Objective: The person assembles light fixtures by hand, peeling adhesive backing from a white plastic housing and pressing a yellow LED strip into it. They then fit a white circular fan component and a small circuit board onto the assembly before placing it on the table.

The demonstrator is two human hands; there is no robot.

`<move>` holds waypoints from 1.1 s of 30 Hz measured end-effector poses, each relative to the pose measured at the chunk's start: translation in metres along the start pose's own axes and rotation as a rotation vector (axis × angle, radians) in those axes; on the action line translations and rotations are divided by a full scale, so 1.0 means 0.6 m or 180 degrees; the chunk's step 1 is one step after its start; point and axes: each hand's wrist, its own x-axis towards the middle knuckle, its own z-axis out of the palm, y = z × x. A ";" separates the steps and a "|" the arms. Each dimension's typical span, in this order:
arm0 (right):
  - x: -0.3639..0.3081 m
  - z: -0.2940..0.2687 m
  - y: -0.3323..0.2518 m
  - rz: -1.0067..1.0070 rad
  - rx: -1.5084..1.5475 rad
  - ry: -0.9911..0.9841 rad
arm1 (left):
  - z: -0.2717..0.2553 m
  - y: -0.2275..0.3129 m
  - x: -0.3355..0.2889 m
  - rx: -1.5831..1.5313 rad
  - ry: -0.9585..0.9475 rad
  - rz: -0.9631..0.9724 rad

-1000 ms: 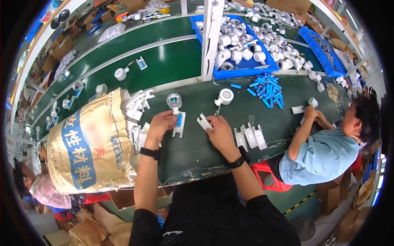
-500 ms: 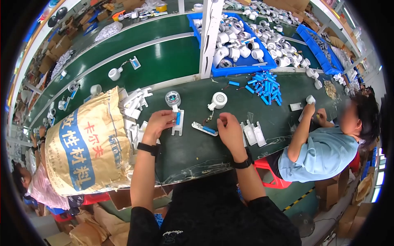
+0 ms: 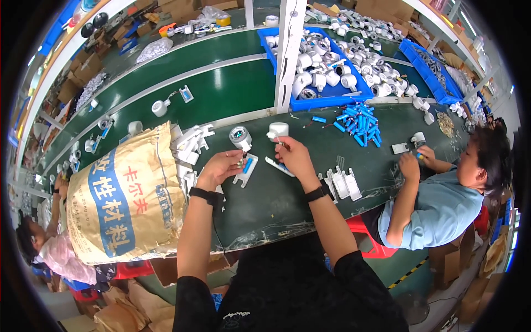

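Left fingers (image 3: 231,159), right fingers (image 3: 289,146) pinched on fan parts (image 3: 279,130) above scuffed workbench (image 3: 260,207), boxes (image 3: 384,8) beyond

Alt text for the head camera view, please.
A person's left hand is at a white holder with a blue battery, the right hand at a white unit, over a green bench. Blue batteries lie piled beyond; a large sack sits at left.

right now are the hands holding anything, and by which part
Left hand seems to pinch wires below the silver-centred device head; right hand is at the other device head near its neck, grip unclear.
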 end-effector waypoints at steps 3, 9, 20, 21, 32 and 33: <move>-0.013 -0.005 0.009 0.0071 -0.0404 0.0318 | 0.012 0.009 -0.008 0.0086 -0.0053 0.0008; -0.032 -0.018 0.028 0.0050 -0.0152 -0.0011 | 0.021 0.003 -0.017 0.0657 0.0029 0.0288; -0.025 -0.020 0.035 0.1184 0.1608 -0.0095 | 0.042 -0.029 -0.030 0.1728 0.0442 0.1360; -0.024 -0.021 0.031 0.1325 0.1636 -0.0062 | 0.042 -0.030 -0.031 0.1834 0.0481 0.1399; -0.015 -0.022 0.045 0.1347 0.1808 -0.0109 | 0.055 -0.025 -0.040 0.2106 0.0456 0.1437; -0.014 -0.020 0.043 0.1336 0.1771 -0.0106 | 0.055 -0.025 -0.039 0.2165 0.0476 0.1454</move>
